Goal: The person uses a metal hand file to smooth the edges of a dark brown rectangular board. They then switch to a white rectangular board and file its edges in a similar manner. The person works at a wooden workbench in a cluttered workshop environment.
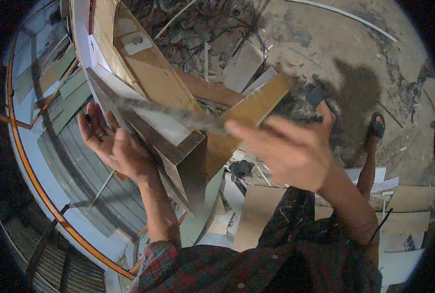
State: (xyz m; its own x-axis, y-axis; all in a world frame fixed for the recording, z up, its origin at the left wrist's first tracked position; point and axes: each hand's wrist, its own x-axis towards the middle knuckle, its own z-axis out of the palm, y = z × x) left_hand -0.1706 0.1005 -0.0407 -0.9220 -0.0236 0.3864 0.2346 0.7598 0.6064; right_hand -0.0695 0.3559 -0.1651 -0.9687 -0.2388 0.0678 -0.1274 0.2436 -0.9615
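My left hand [115,141] is palm up beside the wooden box frame, fingers loosely curled and apart. Small dark specks show on its palm and fingers; I cannot tell whether they are loose bits or dirt. My right hand [288,151] is smeared by motion over the right side of the work. From its fingertips a long grey-brown strip [173,113], also blurred, reaches left across the frame; its kind is unclear. Below lies the frame, with a dark wooden corner [190,146] and a brown panel [151,68]. A yellow-brown board [261,105] slants out beyond the right fingers.
Grey-green panels [80,156] and an orange-brown rail [31,176] lie along the left. Board offcuts [259,210] and scraps cover the ground near my legs. Dark debris [183,34] lies beyond the frame. Sandalled feet [377,124] stand on the dirt floor at right.
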